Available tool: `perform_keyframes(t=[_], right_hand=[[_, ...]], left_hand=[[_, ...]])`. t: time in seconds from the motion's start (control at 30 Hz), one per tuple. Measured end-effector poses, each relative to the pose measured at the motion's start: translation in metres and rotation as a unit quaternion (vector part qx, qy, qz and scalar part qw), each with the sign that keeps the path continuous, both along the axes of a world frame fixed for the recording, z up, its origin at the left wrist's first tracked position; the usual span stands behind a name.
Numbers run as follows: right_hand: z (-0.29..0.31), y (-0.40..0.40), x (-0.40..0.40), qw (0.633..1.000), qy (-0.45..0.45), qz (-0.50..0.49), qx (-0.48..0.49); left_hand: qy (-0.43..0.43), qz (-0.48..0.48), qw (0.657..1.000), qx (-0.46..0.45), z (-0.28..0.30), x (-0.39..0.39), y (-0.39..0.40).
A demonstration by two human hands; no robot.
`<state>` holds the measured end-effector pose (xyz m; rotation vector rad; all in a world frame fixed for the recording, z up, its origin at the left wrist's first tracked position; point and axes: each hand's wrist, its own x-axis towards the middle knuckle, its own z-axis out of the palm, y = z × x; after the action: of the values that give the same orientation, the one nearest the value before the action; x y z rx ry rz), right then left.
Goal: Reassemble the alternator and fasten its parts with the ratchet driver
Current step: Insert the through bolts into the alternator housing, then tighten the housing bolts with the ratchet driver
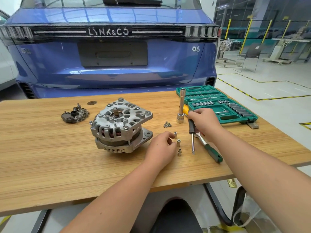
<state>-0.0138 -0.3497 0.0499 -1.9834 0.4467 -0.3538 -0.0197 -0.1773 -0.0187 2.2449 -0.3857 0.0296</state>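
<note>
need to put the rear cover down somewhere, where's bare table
Bare table lies left of and in front of the alternator, along the near edge, and between the alternator and the dark rectifier plate. Right of the alternator is crowded: screws, small sockets, ratchet, tall socket, green case.

Forearms bare, no sleeves; hands ungloved.

head view | worn on head | faces forward-down | close over table (50,165)
</note>
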Motion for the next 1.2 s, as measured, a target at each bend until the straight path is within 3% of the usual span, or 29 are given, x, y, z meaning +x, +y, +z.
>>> perform_keyframes(t=[0.13,0.33,0.63,1.2], right_hand=[[0.019,0.006,-0.007,0.994,-0.101,-0.020,0.032],[0.024,0.016,-0.016,0.979,-0.197,-0.046,-0.001],[0.012,0.031,-0.022,0.966,-0.207,0.049,-0.144],[0.018,0.042,-0.032,0.939,-0.252,0.110,-0.206]], left_hand=[[0.025,-0.012,1.000,0.000,0.000,0.004,0.000],[0.026,-0.018,0.997,0.067,0.000,0.008,-0.008],[0.010,-0.015,0.995,0.094,-0.001,0.009,-0.011],[-0.017,-0.031,0.992,0.117,-0.003,0.009,-0.012]])
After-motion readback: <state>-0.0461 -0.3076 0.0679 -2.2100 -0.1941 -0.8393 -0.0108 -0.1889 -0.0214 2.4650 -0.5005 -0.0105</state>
